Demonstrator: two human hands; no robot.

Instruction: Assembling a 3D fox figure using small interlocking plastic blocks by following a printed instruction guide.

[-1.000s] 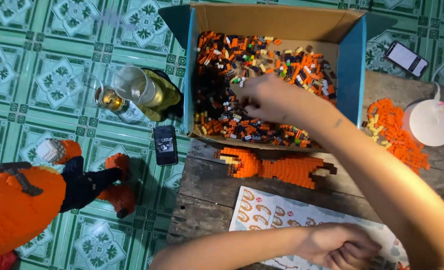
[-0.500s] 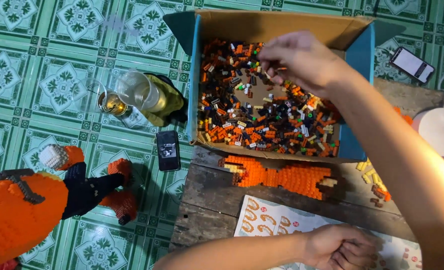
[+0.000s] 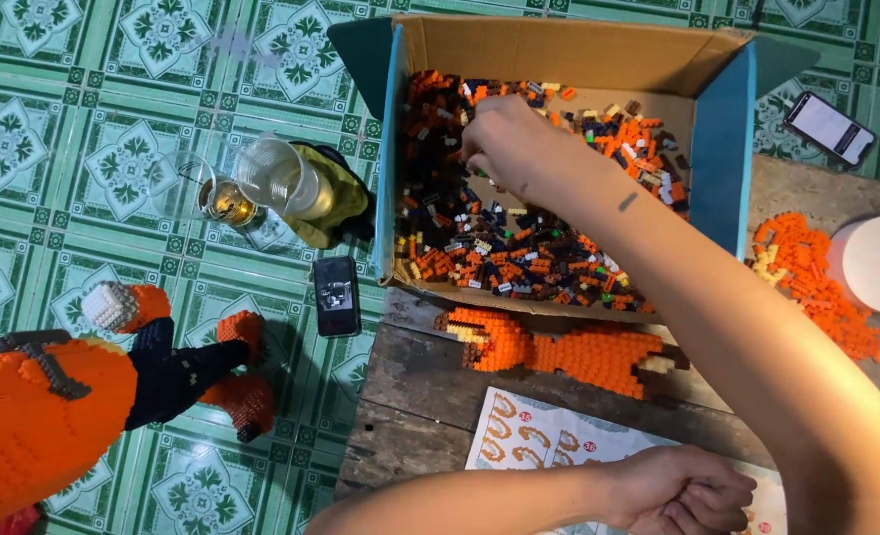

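Right hand (image 3: 519, 149) dug into loose bricks (image 3: 479, 248), fingers pinched, contents hidden, left hand (image 3: 682, 490) curled on one instruction sheet (image 3: 539, 441), one orange build (image 3: 569, 349) between, two phones (image 3: 336, 294) flanking.

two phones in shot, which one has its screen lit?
The phone at upper right, on the green tiled floor beside the cardboard box, shows a bright white screen. The other phone, left of the box by the wooden table, is dark.

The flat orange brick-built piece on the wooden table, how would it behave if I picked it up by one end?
The flat orange brick-built piece is long and thin, so it would likely flex or snap apart. Made of small bricks, it probably feels light.
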